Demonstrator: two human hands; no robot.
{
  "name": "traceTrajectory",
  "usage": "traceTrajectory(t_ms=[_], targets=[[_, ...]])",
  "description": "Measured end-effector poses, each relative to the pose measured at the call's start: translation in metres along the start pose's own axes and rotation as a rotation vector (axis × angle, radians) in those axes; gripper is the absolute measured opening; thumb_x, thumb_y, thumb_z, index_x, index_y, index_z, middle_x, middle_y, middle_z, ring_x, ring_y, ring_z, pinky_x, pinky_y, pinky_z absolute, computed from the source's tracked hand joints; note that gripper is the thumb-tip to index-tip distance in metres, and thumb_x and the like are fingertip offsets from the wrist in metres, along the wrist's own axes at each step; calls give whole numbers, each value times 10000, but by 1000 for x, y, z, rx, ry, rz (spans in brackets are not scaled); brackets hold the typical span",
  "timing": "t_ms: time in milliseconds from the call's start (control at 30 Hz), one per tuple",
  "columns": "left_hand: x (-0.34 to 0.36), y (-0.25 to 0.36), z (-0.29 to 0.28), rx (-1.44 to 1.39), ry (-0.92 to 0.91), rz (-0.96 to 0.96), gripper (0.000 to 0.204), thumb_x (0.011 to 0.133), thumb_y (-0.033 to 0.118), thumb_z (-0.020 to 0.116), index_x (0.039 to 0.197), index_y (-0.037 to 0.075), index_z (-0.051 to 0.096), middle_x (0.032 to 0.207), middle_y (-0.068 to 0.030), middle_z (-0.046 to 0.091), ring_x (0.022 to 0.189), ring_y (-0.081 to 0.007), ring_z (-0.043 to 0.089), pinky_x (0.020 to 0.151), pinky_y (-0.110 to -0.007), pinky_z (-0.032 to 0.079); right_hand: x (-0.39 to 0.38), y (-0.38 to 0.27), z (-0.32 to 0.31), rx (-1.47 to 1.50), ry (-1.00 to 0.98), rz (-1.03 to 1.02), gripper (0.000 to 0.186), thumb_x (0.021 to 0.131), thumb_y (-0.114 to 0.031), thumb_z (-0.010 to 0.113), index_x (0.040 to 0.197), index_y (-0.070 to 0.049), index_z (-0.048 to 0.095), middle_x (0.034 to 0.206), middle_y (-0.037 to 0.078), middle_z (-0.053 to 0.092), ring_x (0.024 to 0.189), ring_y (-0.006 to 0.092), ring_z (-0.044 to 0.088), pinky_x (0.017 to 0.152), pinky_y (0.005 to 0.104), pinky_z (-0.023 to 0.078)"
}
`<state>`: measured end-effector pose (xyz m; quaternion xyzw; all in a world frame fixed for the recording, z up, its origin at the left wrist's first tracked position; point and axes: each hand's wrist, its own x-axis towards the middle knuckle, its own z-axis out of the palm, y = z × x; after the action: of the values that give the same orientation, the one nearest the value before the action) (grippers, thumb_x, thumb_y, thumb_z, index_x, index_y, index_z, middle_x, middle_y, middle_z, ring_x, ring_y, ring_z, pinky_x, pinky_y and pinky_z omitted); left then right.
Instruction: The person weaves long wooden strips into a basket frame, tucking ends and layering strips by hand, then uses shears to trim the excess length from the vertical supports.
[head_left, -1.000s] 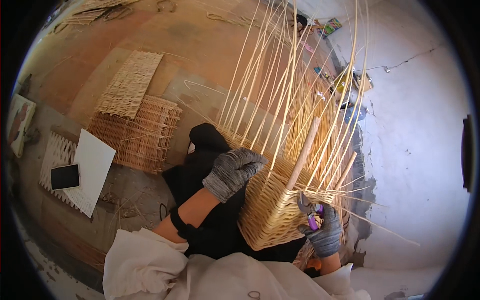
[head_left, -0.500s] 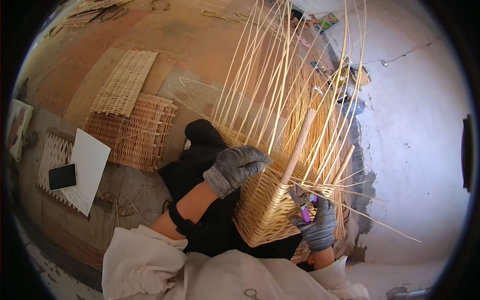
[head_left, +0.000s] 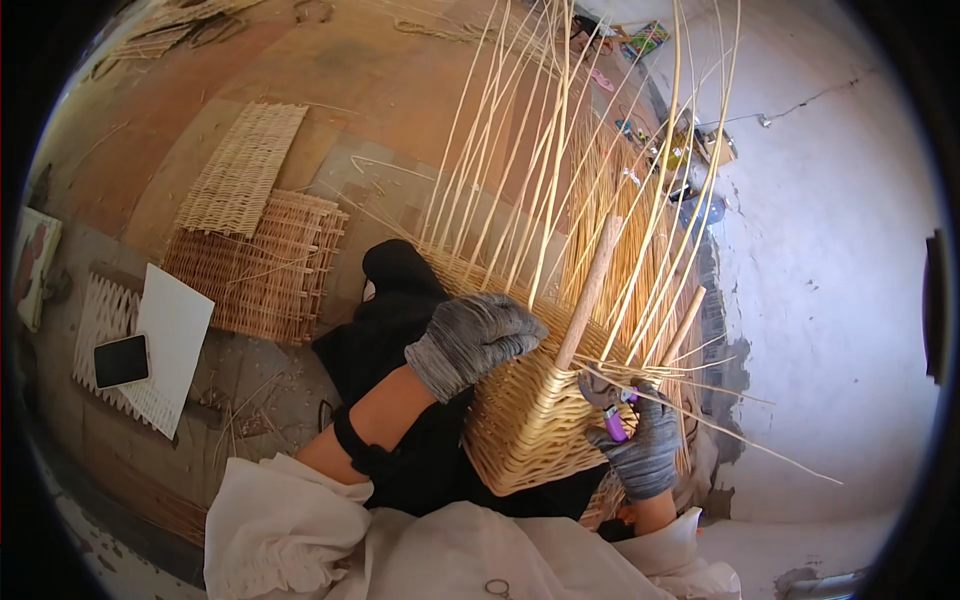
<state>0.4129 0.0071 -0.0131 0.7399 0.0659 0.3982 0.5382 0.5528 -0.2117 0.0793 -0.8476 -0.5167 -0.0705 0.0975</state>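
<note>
A woven wicker basket (head_left: pixel 525 430) sits tilted across my lap, its tall pale willow rods (head_left: pixel 556 150) rising from the rim. A thick wooden stick (head_left: pixel 591 292) stands at its near corner, with a second stick (head_left: pixel 684 326) to the right. My gloved left hand (head_left: pixel 472 342) is closed over the left rim; its fingertips are partly hidden. In my gloved right hand (head_left: pixel 648 455) are pruning shears with purple handles (head_left: pixel 615 424). Their metal head (head_left: pixel 598 388) is at the rim by the near corner, among rods that stick out to the right.
Two woven panels (head_left: pixel 245 165) lie overlapping on the floor at left. Nearer are a phone (head_left: pixel 121 361), a white sheet (head_left: pixel 178 335) and a white lattice piece (head_left: pixel 105 305). A large bundle of rods (head_left: pixel 610 200) lies beyond the basket, along the pale wall (head_left: pixel 820 300).
The view has shifted slightly. My left hand's fingers look a little more curled at the rim. The shears stay at the near corner in my right hand.
</note>
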Motion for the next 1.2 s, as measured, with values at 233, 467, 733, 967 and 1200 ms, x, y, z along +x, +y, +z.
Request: traceTrajectory(t_ms=[233, 467, 733, 967, 1200], targets=[[7, 3, 5, 314, -82, 53, 191, 782, 230, 541, 875, 96, 641, 822, -68, 601, 754, -238, 573, 677, -334, 466, 20, 1, -4, 32, -7, -42, 637, 514, -324, 791, 1019, -60, 506, 866, 124, 563, 750, 291, 555, 668, 357, 468], [8, 0, 8, 288, -89, 46, 204, 788, 247, 528, 874, 93, 630, 825, -66, 594, 765, -242, 565, 683, -341, 458, 24, 4, 5, 2, -12, -54, 511, 555, -329, 771, 939, -62, 563, 716, 80, 596, 627, 249, 581, 592, 317, 479], [7, 8, -10, 34, 29, -2, 156, 743, 134, 609, 883, 70, 630, 817, -75, 605, 764, -210, 584, 682, -300, 469, 0, -25, -9, 556, -91, 209, 357, 566, -86, 765, 824, -55, 519, 748, 86, 586, 606, 160, 585, 465, 288, 451], [-16, -2, -5, -86, 93, -34, 142, 729, 84, 632, 869, 67, 641, 822, -75, 609, 766, -188, 586, 687, -267, 479, 20, -69, -36, 1519, 223, -52, 425, 610, -194, 780, 884, -76, 477, 788, 131, 584, 613, 198, 596, 471, 276, 501], [2, 3, 14, 516, -91, 168, 168, 763, 143, 546, 906, 111, 629, 883, -65, 593, 805, -233, 571, 678, -318, 490, 95, -40, -58, 1765, -23, 53, 327, 763, -159, 638, 990, -27, 444, 736, 93, 563, 527, 170, 545, 438, 265, 451]])
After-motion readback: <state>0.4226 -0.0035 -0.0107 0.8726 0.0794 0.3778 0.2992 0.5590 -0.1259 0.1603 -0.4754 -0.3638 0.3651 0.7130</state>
